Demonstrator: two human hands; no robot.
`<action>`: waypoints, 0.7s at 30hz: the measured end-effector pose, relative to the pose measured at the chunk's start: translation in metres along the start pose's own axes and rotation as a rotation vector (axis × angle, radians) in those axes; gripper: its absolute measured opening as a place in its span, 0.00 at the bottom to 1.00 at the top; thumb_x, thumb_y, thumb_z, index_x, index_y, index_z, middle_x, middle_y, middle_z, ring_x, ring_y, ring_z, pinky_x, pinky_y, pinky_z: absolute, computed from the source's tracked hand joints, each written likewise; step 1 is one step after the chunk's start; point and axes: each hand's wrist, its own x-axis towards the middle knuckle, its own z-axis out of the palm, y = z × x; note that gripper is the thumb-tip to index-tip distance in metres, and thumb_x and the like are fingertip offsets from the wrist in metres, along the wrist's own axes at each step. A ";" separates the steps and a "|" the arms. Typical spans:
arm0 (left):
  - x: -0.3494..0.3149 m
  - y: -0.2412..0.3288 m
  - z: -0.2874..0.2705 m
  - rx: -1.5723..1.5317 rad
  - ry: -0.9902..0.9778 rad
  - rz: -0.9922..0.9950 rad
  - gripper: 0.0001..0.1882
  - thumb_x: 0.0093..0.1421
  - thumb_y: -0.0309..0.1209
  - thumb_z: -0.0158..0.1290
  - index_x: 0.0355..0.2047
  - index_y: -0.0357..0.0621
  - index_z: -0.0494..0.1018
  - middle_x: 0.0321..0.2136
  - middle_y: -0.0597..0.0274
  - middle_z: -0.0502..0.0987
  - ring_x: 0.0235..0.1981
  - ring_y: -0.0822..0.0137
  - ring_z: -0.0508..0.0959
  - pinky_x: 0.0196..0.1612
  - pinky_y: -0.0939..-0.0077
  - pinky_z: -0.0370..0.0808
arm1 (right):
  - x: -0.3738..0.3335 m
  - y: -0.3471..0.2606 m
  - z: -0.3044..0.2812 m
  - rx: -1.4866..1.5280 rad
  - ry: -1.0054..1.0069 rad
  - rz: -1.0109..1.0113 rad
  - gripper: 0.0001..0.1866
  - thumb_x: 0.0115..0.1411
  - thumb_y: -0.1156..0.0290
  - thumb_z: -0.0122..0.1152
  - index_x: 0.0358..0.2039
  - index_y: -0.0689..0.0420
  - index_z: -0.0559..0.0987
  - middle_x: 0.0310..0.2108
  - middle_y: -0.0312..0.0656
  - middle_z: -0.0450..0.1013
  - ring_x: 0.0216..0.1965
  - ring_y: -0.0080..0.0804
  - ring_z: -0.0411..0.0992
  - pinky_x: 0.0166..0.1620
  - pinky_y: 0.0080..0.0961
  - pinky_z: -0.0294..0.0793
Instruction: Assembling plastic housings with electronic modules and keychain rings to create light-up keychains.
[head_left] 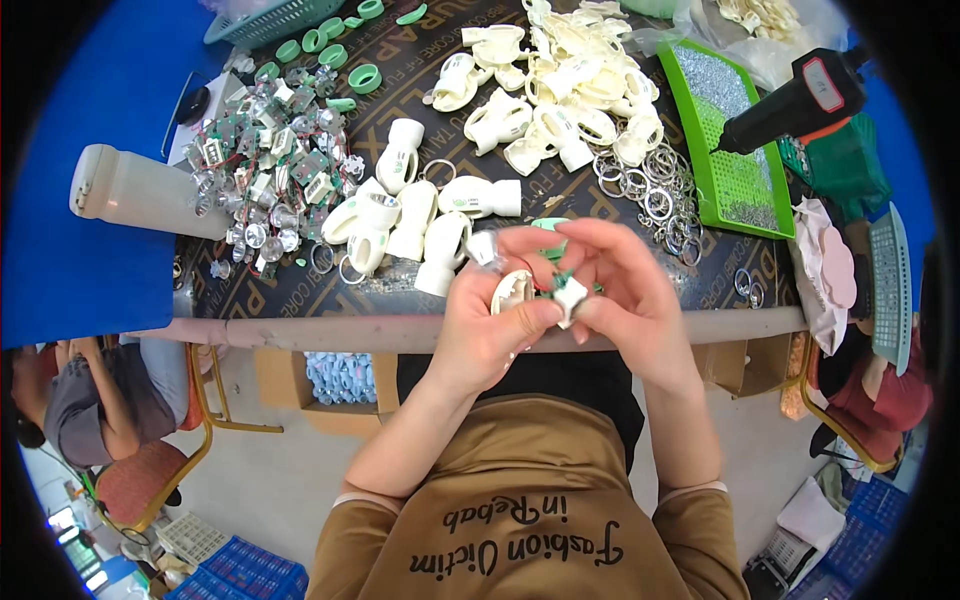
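In front of me, above the table's near edge, my left hand (480, 325) grips a cream plastic casing half (513, 288), its hollow side showing. My right hand (640, 300) pinches a small white block with a green circuit board (569, 294). My left thumb meets that block too. A silver reflector cup (484, 250) sits by my left fingers, and red wire shows between the hands. Behind the fingers is a green plastic part (549, 236), partly hidden. Just beyond my left hand lie several cream torch-shaped casings (408, 222).
A heap of wired circuit boards and reflectors (275, 165) lies left, beside a white bottle (140, 190). Cream shells (585, 75) pile up at the back, near metal rings (655, 190). At right, a black electric screwdriver (795, 105) overhangs a green tray (715, 205) of screws.
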 end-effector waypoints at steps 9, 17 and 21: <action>-0.004 0.001 0.000 -0.136 0.091 -0.024 0.13 0.52 0.19 0.54 0.37 0.38 0.65 0.25 0.61 0.71 0.14 0.82 0.63 0.14 0.90 0.58 | -0.003 0.014 0.006 -0.175 0.050 -0.212 0.15 0.51 0.85 0.52 0.42 0.65 0.71 0.39 0.40 0.61 0.28 0.19 0.64 0.28 0.14 0.69; -0.006 0.001 0.001 -0.157 0.066 -0.020 0.11 0.53 0.21 0.53 0.37 0.37 0.65 0.25 0.58 0.72 0.13 0.81 0.61 0.14 0.90 0.56 | -0.005 0.014 0.009 -0.217 0.091 -0.240 0.16 0.51 0.85 0.52 0.42 0.63 0.72 0.39 0.39 0.60 0.30 0.19 0.63 0.28 0.14 0.69; -0.006 0.001 0.001 -0.165 0.095 -0.026 0.11 0.53 0.21 0.53 0.37 0.37 0.65 0.24 0.59 0.71 0.14 0.81 0.61 0.14 0.90 0.55 | -0.005 0.013 0.010 -0.229 0.085 -0.236 0.15 0.51 0.85 0.51 0.42 0.63 0.72 0.39 0.39 0.60 0.30 0.19 0.63 0.28 0.14 0.69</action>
